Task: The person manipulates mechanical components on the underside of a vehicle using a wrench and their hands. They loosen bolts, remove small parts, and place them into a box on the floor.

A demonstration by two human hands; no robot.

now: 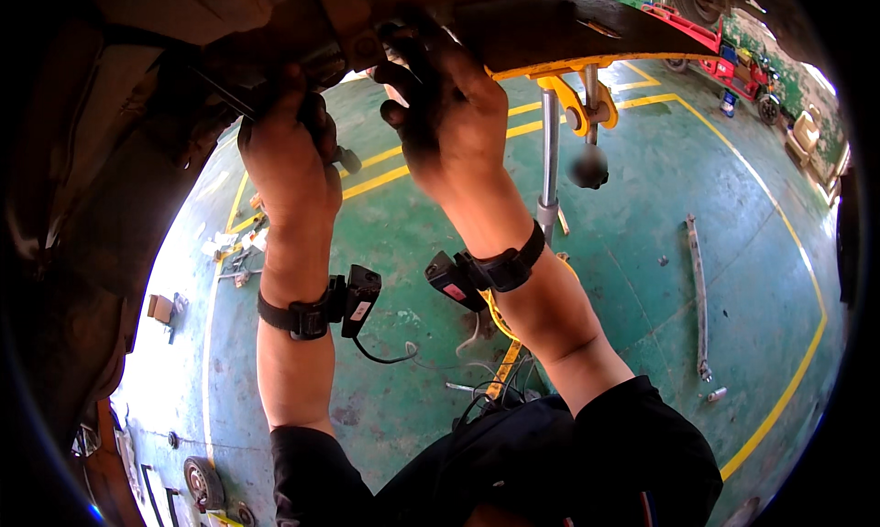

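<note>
Both my arms are raised to the dark underside of a vehicle (266, 14). My left hand (289, 165) is closed around a tool with a thin metal shaft (220, 92) poking out to the left; a rounded grey end (348, 159) shows at the other side of the fist. Its exact kind is hidden by the fingers and shadow. My right hand (449, 124), its fingers blackened, reaches up beside a metal underbody part (365, 46). Those fingers are bent and apart, with nothing visible in them; their tips are lost in the dark.
A yellow-topped jack stand with a steel post (549, 151) rises at my right. Black devices (361, 300) are strapped to my wrists, with cables running down. A long metal shaft (699, 298) lies on the green floor. A wheel (203, 483) lies lower left; a red cart (733, 64) stands far right.
</note>
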